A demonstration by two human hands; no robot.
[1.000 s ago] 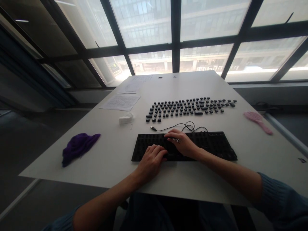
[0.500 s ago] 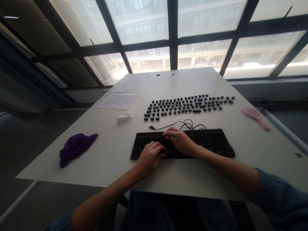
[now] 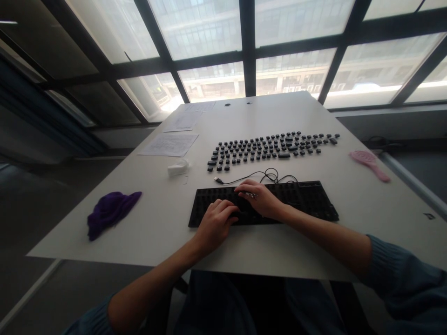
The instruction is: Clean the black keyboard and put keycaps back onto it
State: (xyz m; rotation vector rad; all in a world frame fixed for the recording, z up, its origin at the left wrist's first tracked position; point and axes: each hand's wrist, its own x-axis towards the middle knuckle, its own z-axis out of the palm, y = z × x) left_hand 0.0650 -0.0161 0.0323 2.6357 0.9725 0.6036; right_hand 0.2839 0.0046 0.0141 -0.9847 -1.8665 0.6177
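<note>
A black keyboard (image 3: pixel 316 201) lies lengthwise in front of me, most of its keycaps off. My left hand (image 3: pixel 215 218) rests at its near edge, left of the middle, with fingers bent and thumb close to them; whatever is between them is hidden. Over the keyboard's middle, my right hand (image 3: pixel 260 200) is closed around a thin, shiny metal tool (image 3: pixel 248 194), whose kind is unclear. Beyond the keyboard, many loose black keycaps (image 3: pixel 284 156) are spread in rows. The keyboard's cable (image 3: pixel 240 179) curls behind it, its USB plug pointing left.
On the white table (image 3: pixel 150 232), a purple cloth (image 3: pixel 112 211) lies at left. A crumpled white item (image 3: pixel 178 168) and printed sheets (image 3: pixel 169 144) are farther back. At right is a pink hairbrush (image 3: pixel 368 163). Windows (image 3: pixel 216 79) stand past the table's far edge.
The view has shifted slightly, so the table appears a little higher. Both hands stay over the same part of the keyboard; the metal tool in my right hand shows slightly more.
</note>
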